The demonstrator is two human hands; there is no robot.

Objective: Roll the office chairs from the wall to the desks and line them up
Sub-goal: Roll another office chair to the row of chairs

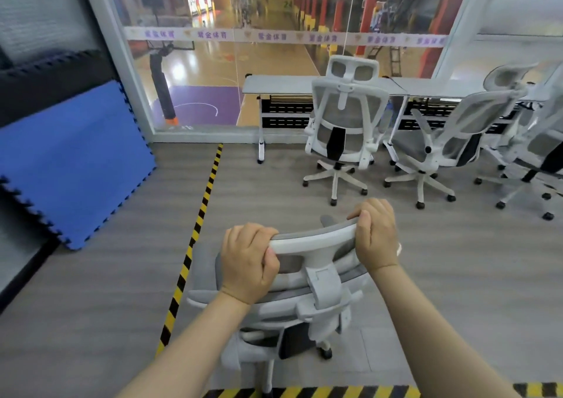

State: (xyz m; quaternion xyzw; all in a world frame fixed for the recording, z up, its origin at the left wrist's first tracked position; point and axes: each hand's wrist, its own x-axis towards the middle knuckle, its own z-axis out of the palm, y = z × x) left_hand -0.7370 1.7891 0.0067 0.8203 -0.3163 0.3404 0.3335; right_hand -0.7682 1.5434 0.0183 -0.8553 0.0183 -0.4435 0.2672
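Note:
Right below me stands a white and grey mesh office chair [316, 300], seen from behind. My left hand [248, 262] grips the left end of its headrest, and my right hand [376, 239] grips the right end. Ahead, a long white desk [274, 85] runs along the glass wall. A first chair [345, 123] faces the desk upright. To its right a second chair [454, 135] leans back at an angle, and a third chair [536, 147] sits at the right edge, partly cut off.
A blue foam mat [70, 160] leans against the left wall. Yellow and black hazard tape [198, 224] runs along the grey wood floor on my left and across the bottom. Open floor lies between my chair and the desk's left end.

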